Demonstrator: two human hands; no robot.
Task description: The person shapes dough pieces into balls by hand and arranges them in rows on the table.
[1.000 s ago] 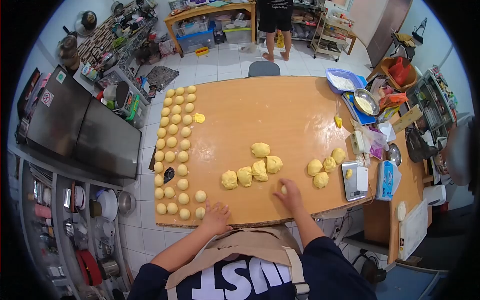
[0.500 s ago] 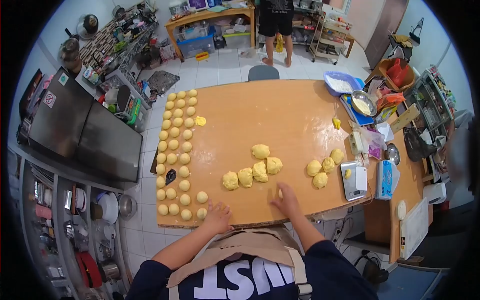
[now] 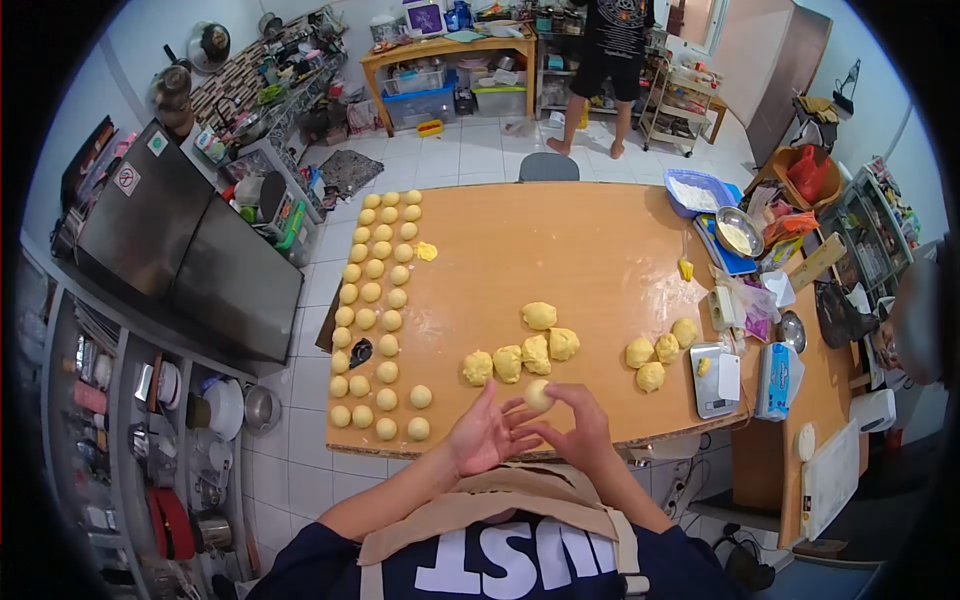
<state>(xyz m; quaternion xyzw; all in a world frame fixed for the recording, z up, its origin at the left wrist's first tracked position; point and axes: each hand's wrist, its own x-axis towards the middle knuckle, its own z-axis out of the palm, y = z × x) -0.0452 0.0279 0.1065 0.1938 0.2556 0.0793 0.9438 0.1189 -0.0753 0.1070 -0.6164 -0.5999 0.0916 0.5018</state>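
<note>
A smooth, pale yellow dough ball is pinched in the fingers of my right hand, above the near edge of the wooden table. Close to its left, my left hand is open, palm turned up and fingers spread, with nothing lying in it. Just beyond both hands sit several rougher dough lumps. Smooth dough balls stand in rows along the table's left side. Another group of dough lumps rests to the right of my right hand.
A digital scale with a small yellow piece lies at the right, beside a blue tissue pack. Behind are a metal bowl and a purple tub of flour. A person stands beyond a stool.
My right hand has raised the dough ball off the tabletop. My left hand has left the table beside the rows, moved right and turned palm up. The view has shifted slightly.
</note>
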